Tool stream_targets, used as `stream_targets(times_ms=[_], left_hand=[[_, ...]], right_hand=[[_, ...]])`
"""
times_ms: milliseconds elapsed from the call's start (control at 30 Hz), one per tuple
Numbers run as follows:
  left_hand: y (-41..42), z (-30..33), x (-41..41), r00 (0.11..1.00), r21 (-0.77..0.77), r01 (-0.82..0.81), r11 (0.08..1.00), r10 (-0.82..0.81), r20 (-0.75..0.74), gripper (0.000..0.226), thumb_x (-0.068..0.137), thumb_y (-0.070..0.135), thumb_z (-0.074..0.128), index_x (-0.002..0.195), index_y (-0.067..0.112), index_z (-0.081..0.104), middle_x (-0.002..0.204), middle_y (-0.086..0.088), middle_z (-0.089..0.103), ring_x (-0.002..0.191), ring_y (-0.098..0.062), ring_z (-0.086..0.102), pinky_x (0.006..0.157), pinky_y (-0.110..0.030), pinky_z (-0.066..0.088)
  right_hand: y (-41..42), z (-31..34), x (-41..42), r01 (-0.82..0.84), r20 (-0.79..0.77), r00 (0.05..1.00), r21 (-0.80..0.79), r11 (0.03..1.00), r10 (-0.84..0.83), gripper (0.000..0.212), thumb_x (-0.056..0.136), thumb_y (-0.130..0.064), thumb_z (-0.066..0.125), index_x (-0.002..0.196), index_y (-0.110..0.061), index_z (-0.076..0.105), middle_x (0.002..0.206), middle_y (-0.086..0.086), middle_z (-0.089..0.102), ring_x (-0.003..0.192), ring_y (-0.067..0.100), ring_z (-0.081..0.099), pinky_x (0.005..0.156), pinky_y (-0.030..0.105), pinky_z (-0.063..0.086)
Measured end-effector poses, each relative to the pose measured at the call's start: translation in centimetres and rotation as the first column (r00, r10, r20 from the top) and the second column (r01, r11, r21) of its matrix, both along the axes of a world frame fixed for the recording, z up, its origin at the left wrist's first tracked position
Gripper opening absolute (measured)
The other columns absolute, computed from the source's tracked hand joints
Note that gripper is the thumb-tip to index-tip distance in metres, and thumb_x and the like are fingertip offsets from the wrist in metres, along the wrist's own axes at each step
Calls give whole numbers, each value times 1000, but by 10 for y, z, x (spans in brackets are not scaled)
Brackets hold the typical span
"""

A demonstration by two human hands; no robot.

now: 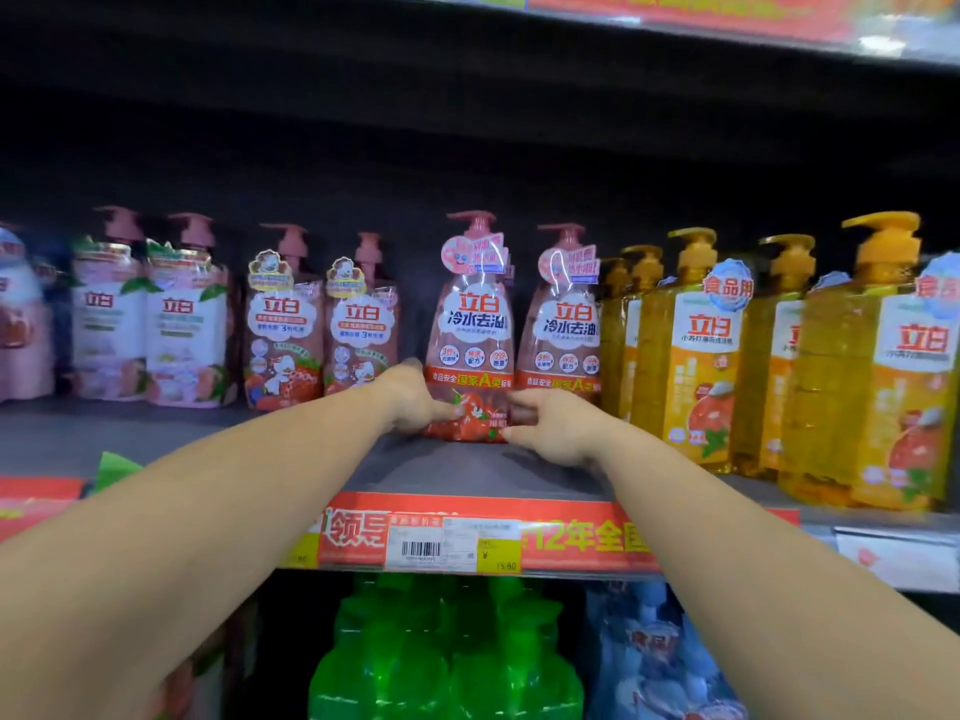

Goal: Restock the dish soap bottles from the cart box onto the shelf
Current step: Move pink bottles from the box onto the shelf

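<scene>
Both hands bracket the base of 1 red pump bottle (470, 345) standing upright on the shelf (467, 470), just left of a matching bottle (563, 330). The left hand (415, 397) curls its fingers round the bottle's lower left side; the right hand (548, 426) pinches the lower right corner with bent fingers. The grip is low while the pump head rides high, so a sideways nudge could probably tip it into its twin, or into the yellow bottles (691, 350) close beyond. Pushing too hard might also knock the row behind, which is hidden.
</scene>
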State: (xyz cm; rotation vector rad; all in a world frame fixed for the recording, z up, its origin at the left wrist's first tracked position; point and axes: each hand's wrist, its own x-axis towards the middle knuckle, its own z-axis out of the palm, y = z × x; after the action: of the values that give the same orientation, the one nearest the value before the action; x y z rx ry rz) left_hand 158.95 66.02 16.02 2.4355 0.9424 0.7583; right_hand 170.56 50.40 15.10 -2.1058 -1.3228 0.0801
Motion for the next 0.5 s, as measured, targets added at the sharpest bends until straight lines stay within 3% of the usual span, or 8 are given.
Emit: stream_targets(times_ms=[167,500], left_hand=[[-5,3,4,996,60,-4,998,10,-93,88,73,38,84,140,5,37,137,-12,54,123,-30,54,105,-39,44],[1,1,9,992,132,-9,991,25,-125,84,73,44,82,136,6,42,134,-11,56,120,-29,56,104,-38,45]], right_hand=[[3,0,2,12,85,996,-63,998,-7,62,97,-23,57,152,-14,30,148,1,47,135,19,44,115,31,32],[7,-2,2,45,222,975,-163,986,-7,68,98,-31,53,155,-18,19,152,3,41,139,22,39,115,30,28]])
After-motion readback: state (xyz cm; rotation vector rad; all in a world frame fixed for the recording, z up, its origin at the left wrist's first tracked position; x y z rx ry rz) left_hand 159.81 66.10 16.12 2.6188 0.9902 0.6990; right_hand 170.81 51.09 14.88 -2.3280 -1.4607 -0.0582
